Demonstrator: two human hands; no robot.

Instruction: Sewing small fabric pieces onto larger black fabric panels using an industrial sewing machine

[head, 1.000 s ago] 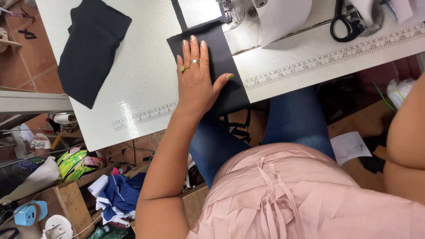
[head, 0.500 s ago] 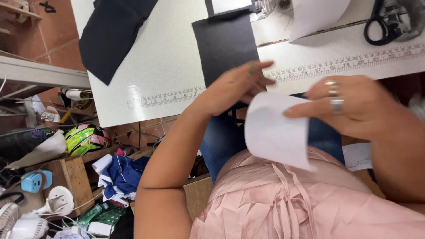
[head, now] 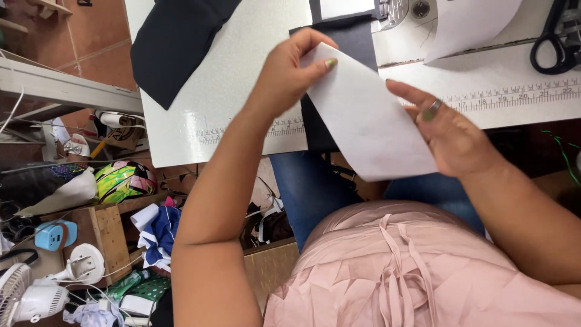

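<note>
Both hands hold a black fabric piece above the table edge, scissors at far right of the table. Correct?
Not quite. In the head view the piece held by the left hand and right hand is white, not black. The black fabric lies on the table beneath it. The scissors are at the far right, as stated.

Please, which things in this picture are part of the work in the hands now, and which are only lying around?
In the work:
left hand and right hand, both holding the white sheet
dark fabric piece under it

Only lying around:
black cloth on the white table
scissors
white fan
</note>
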